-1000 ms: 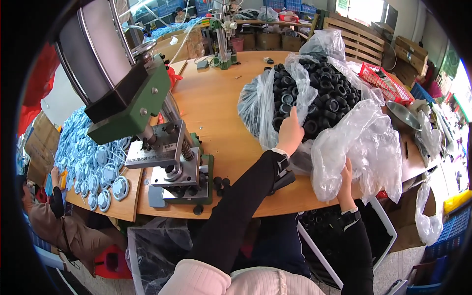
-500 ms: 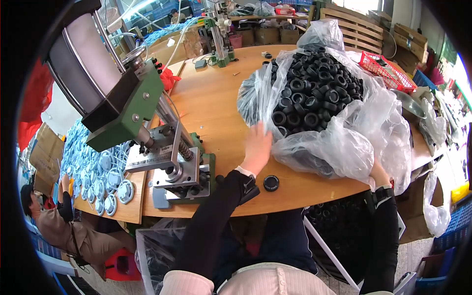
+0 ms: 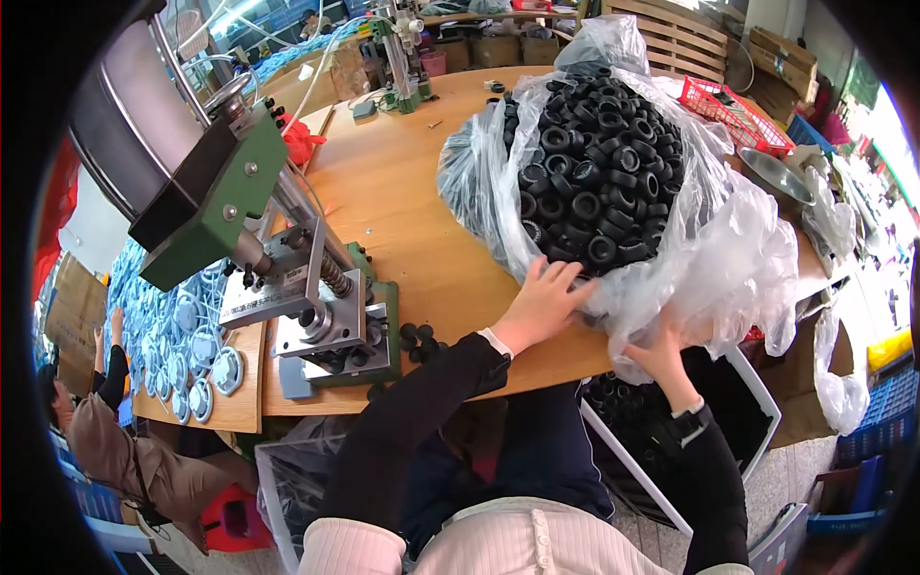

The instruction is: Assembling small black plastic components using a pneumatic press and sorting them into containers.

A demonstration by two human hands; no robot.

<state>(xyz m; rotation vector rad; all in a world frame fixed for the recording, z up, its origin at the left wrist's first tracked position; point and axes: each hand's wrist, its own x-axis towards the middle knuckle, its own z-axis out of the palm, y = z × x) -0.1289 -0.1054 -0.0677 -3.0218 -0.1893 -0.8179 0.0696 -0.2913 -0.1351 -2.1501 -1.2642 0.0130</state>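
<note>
While the left hand (image 3: 542, 305), fingers loosely spread, lies beside the black, rubbery-looking rings (image 3: 586, 172), the right hand (image 3: 665, 356), its grip unclear, should steady the crinkled clear plastic bag (image 3: 733, 251).

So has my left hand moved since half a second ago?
Yes: judged against the green press, your left hand has moved to the right, away from it.

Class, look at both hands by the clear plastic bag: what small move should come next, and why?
Probably ease the loose plastic outward with the right hand: it bunches beside the black rings, while the left hand is at their near edge.
</note>
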